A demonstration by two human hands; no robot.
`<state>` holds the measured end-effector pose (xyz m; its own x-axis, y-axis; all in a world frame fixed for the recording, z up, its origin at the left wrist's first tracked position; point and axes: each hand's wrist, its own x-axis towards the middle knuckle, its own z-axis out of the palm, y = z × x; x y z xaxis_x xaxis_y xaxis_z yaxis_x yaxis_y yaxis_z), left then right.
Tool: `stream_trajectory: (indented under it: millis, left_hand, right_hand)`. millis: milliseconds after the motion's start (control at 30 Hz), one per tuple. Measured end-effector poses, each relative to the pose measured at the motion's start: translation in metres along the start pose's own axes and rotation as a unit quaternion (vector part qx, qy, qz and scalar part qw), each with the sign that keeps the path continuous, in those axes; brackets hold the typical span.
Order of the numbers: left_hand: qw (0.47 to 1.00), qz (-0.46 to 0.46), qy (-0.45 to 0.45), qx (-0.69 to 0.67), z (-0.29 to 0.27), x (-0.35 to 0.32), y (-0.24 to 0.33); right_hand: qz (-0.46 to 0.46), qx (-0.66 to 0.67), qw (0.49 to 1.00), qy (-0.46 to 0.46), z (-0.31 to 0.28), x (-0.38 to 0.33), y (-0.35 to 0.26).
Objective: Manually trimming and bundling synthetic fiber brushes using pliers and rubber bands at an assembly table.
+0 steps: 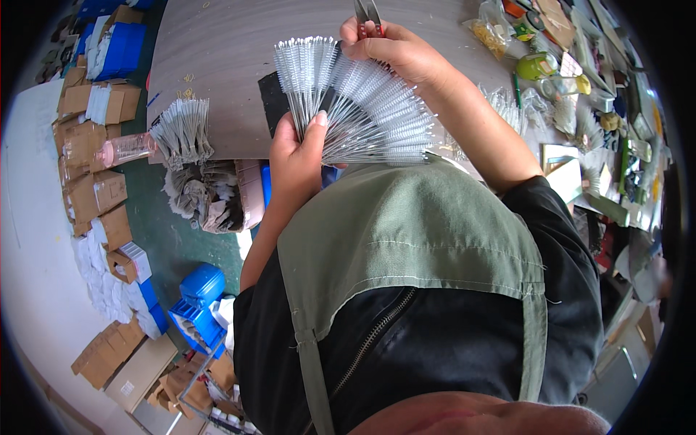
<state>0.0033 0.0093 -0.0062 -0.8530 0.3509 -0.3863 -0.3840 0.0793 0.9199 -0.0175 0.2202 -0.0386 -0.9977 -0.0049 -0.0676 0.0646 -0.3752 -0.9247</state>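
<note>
One fanned bundle of thin white bristle brushes, too many to count, spreads over the near edge of the grey wood-grain table. One second bundle of the same brushes lies at the table's near left corner, beside one clear plastic bottle. One black mat lies under the fan. The table's right end is heaped with packets and small tools. The green floor below holds many cardboard boxes and blue crates.

The left hand is closed around the fan's gathered stems, thumb pressed across them. The right hand reaches over the fan's top, fingers curled round small red-handled snips.
</note>
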Motion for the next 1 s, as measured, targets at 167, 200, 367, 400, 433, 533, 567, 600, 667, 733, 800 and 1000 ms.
stream_trajectory:
  millis: [167,200,367,400,433,533,567,600,667,733,800,1000]
  left_hand:
    - [0.999,0.030,-0.002,-0.016,-0.0003,-0.0007,-0.0001]
    - [0.999,0.028,-0.003,-0.018,-0.0005,-0.0006,-0.0002]
    - [0.999,0.044,-0.006,0.017,-0.0020,0.0004,-0.0025]
    - [0.999,0.044,-0.008,0.016,-0.0022,0.0008,-0.0031]
    - [0.999,0.049,-0.008,0.020,-0.0024,0.0008,-0.0036]
    - [0.998,0.052,-0.011,0.019,-0.0029,0.0012,-0.0036]
    - [0.999,0.046,-0.013,0.009,-0.0031,0.0005,-0.0033]
    - [0.999,0.039,-0.014,0.000,-0.0032,-0.0002,-0.0028]
    - [0.999,0.033,-0.023,-0.012,-0.0033,-0.0014,-0.0017]
    - [0.999,0.028,-0.025,-0.015,-0.0034,-0.0022,-0.0008]
    - [0.999,0.025,-0.021,-0.009,-0.0037,-0.0024,-0.0006]
    - [0.999,0.040,-0.015,0.004,-0.0046,-0.0014,-0.0042]
  right_hand:
    - [-0.034,0.024,0.999,-0.012,0.0022,-0.0035,-0.0016]
    - [-0.044,0.030,0.998,-0.017,0.0026,-0.0043,-0.0027]
    - [-0.050,0.074,0.993,-0.074,0.0003,-0.0070,-0.0047]
    - [-0.046,0.069,0.994,-0.067,-0.0004,-0.0067,-0.0038]
    - [-0.049,0.041,0.996,-0.063,-0.0013,-0.0063,-0.0027]
    - [-0.056,-0.018,0.997,-0.045,-0.0037,-0.0036,0.0010]
    - [-0.057,-0.020,0.997,-0.038,-0.0043,-0.0028,0.0019]
    - [-0.057,-0.023,0.998,-0.032,-0.0054,-0.0021,0.0022]
    - [-0.050,-0.011,0.998,-0.045,-0.0063,-0.0017,0.0025]
    - [-0.039,-0.006,0.998,-0.045,-0.0058,-0.0026,0.0027]
    - [-0.027,-0.007,0.999,-0.031,-0.0043,-0.0040,0.0030]
    - [-0.032,0.041,0.996,-0.069,-0.0048,-0.0084,0.0002]
